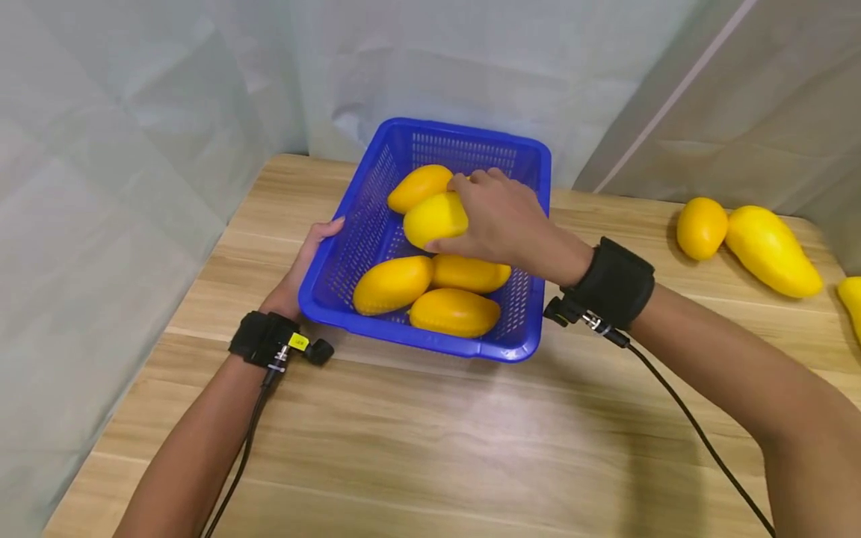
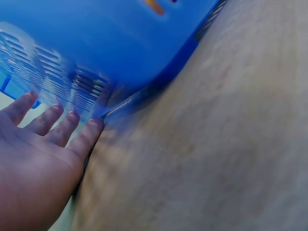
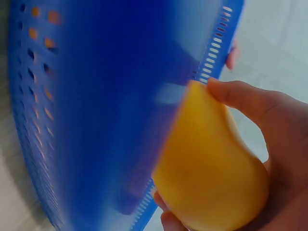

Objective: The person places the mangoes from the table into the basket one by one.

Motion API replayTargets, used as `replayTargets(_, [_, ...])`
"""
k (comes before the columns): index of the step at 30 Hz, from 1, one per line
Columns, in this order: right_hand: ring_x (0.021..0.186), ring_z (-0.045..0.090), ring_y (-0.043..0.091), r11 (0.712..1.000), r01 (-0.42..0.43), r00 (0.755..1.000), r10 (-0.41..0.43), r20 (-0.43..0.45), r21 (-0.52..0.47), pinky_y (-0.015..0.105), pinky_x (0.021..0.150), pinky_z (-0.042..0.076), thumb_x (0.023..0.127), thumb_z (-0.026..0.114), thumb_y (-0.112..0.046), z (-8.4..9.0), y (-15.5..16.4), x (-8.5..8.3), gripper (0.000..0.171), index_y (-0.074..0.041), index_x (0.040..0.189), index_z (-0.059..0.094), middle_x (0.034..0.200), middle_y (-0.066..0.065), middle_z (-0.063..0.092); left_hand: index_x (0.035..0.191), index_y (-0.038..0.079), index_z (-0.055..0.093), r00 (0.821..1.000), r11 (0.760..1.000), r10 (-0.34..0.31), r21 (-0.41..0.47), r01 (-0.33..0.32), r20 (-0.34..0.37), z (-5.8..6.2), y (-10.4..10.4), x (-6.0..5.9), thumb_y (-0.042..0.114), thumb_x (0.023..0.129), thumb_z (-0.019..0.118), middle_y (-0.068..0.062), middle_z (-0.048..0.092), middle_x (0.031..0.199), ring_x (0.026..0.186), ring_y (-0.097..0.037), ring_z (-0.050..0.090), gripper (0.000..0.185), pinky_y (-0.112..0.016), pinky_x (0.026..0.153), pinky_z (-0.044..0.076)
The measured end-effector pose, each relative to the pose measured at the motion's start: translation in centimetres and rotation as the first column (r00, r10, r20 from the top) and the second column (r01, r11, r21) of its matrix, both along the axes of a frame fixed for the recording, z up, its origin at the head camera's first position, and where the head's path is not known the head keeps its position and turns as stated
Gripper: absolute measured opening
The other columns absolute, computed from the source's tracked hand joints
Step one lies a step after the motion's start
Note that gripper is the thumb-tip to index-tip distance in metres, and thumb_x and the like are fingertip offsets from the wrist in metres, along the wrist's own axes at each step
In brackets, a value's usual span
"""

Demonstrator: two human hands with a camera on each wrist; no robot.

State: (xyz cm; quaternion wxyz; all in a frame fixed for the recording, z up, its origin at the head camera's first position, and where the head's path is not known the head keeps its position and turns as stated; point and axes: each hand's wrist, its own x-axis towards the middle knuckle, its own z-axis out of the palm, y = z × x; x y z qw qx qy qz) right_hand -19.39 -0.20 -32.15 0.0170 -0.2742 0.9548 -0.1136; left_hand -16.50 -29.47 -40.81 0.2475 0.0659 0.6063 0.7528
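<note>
A blue plastic basket [image 1: 430, 345] with slotted walls stands on the table, holding several yellow mangoes. My right hand [image 1: 501, 220] reaches over its right side and grips a mango [image 1: 433, 220], thumb on one side and fingers on the other. In the right wrist view this mango [image 3: 211, 168] sits against the palm. Another mango [image 1: 420, 188] lies just behind it, and more, such as the front-left mango [image 1: 393, 285], lie near the front wall. My left hand [image 1: 306, 261] is at the basket's left side, thumb at the rim; its fingers [image 2: 62, 129] stretch straight against the slotted outer wall.
On the right of the wooden table [image 1: 430, 448] lie a small rounded mango [image 1: 702, 228] and a longer mango [image 1: 773, 250] side by side. Another yellow mango [image 1: 853, 299] is cut off by the right edge. Pale curtains [image 1: 471, 67] hang behind the table.
</note>
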Motion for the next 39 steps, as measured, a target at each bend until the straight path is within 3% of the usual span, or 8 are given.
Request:
replayTargets(6, [0.103, 0.051, 0.031, 0.998, -0.044, 0.998, 0.042, 0.052, 0.034, 0.044, 0.079, 0.05, 0.085, 0.068, -0.067, 0.6, -1.2, -0.4, 0.089, -0.005, 0.146, 0.047, 0.127, 0.017, 0.059, 0.161, 0.025, 0.022, 1.0, 1.0, 0.011, -0.014, -0.011, 0.0, 0.0, 0.0, 0.3, 0.059, 0.103, 0.032, -0.015, 0.036, 0.15, 0.124, -0.024, 0.047, 0.068, -0.031, 0.098, 0.046])
replayTargets(11, [0.111, 0.051, 0.035, 0.995, -0.063, 0.993, 0.055, 0.107, 0.074, 0.047, 0.086, 0.051, 0.086, 0.066, -0.067, 0.7, -2.3, -1.0, 0.089, -0.004, 0.147, 0.046, 0.135, 0.019, 0.056, 0.161, 0.025, 0.022, 1.0, 1.0, -0.007, 0.009, 0.007, 0.015, 0.1, 0.4, 0.3, 0.059, 0.103, 0.032, -0.017, 0.033, 0.155, 0.129, -0.026, 0.046, 0.068, -0.032, 0.101, 0.046])
replayTargets(18, [0.113, 0.053, 0.033, 0.992, -0.089, 0.986, 0.074, 0.148, 0.094, 0.043, 0.084, 0.052, 0.087, 0.064, -0.068, -0.2, -3.4, -1.5, 0.092, -0.003, 0.149, 0.044, 0.134, 0.02, 0.056, 0.161, 0.033, 0.023, 1.0, 1.0, -0.015, -0.02, 0.015, 0.021, 0.1, 1.1, 0.2, 0.063, 0.101, 0.031, -0.005, 0.036, 0.157, 0.14, -0.029, 0.039, 0.067, -0.034, 0.105, 0.043])
replayTargets(25, [0.115, 0.05, 0.035, 0.991, -0.075, 0.992, 0.063, 0.105, 0.114, 0.046, 0.085, 0.053, 0.09, 0.06, -0.068, -1.3, -3.8, -1.1, 0.09, -0.003, 0.149, 0.043, 0.138, 0.021, 0.05, 0.16, 0.031, 0.025, 0.999, 0.999, -0.043, 0.017, 0.042, 0.031, 0.2, 2.0, -0.1, 0.06, 0.102, 0.032, -0.007, 0.039, 0.155, 0.134, -0.026, 0.042, 0.065, -0.034, 0.104, 0.043])
replayTargets(29, [0.11, 0.05, 0.033, 0.995, -0.061, 0.994, 0.053, 0.099, 0.078, 0.046, 0.084, 0.053, 0.089, 0.061, -0.07, -1.6, -3.6, -0.8, 0.09, -0.004, 0.149, 0.045, 0.135, 0.02, 0.051, 0.16, 0.031, 0.024, 0.998, 0.999, -0.051, 0.01, 0.05, 0.032, 0.1, 2.0, -0.2, 0.061, 0.101, 0.033, -0.007, 0.037, 0.156, 0.134, -0.025, 0.042, 0.067, -0.034, 0.105, 0.042])
replayTargets(39, [0.123, 0.047, 0.033, 0.998, -0.053, 0.996, 0.05, 0.075, 0.034, 0.047, 0.083, 0.054, 0.093, 0.055, -0.068, -0.1, -3.0, -0.3, 0.086, -0.011, 0.155, 0.037, 0.148, 0.018, 0.041, 0.158, 0.029, 0.029, 0.998, 0.999, -0.043, -0.001, 0.043, 0.051, -0.1, 1.1, -0.1, 0.061, 0.102, 0.034, -0.008, 0.043, 0.15, 0.127, -0.022, 0.049, 0.066, -0.033, 0.101, 0.046])
